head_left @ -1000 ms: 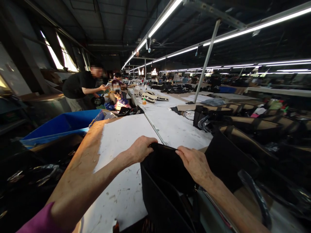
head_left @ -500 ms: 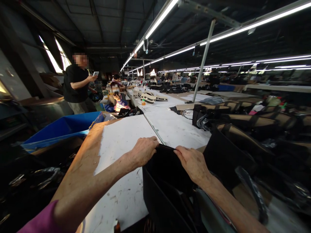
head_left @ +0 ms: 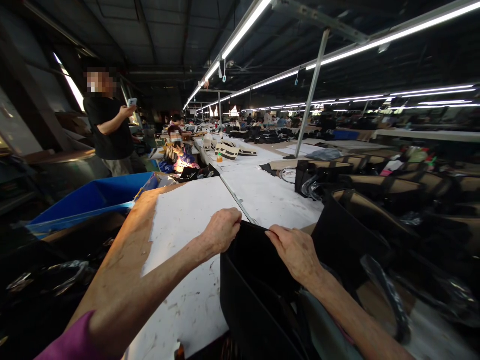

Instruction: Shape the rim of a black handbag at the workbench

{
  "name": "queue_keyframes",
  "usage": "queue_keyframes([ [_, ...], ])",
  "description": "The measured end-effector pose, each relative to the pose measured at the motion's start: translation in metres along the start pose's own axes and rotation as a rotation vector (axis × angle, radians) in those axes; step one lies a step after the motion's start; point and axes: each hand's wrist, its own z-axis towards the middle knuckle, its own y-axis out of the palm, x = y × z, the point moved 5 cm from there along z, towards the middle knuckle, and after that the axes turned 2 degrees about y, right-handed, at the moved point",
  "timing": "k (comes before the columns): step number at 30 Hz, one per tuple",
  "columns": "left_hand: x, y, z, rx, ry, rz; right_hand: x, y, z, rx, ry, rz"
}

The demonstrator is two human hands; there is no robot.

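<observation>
Both hands grip the far top rim of a black bag (head_left: 243, 300), which stands with its mouth open toward me. My left hand (head_left: 224, 230) is closed on the rim's left part, fingers curled over the edge. A short stretch to the right, my right hand (head_left: 296, 252) pinches the same rim, thumb and fingers pressed together. Dark shadow hides most of the bag's inside. Under and beside it lies the white-covered table (head_left: 180, 225) with a bare brown edge on the left.
Several black bags with tan insides (head_left: 360, 220) crowd the right side. A blue bin (head_left: 93, 200) stands at the left, with dark plastic-wrapped goods (head_left: 56, 280) nearer me. A metal post (head_left: 313, 92) rises beyond. A person in black (head_left: 108, 125) holds a phone; another sits farther back.
Both hands keep their hold on the bag's rim, almost unmoved. The standing person has shifted left in view, and the scene has slid slightly left.
</observation>
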Motion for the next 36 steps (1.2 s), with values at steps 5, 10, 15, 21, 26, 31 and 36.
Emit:
queue_keyframes([
  [5,-0.001,0.000,-0.001,0.021,-0.090,-0.035,-0.001,-0.001,-0.001,0.007,-0.004,0.016],
  [10,-0.002,0.000,-0.001,0.043,-0.122,-0.032,-0.002,-0.002,-0.001,-0.001,0.010,0.017],
  [15,-0.004,0.003,-0.002,0.064,-0.129,-0.044,-0.004,-0.007,0.005,-0.075,0.098,-0.025],
  [21,-0.005,0.004,-0.003,0.082,-0.151,-0.038,-0.022,0.000,0.024,-0.109,0.061,0.009],
  [26,-0.006,0.005,-0.003,0.082,-0.156,-0.034,-0.040,0.013,0.038,-0.110,0.020,0.036],
  [31,-0.006,-0.001,-0.003,0.115,-0.163,-0.037,-0.044,0.015,0.040,-0.107,0.006,0.069],
  [36,-0.014,-0.002,-0.007,0.009,-0.261,0.036,-0.042,0.014,0.038,-0.127,0.002,0.084],
])
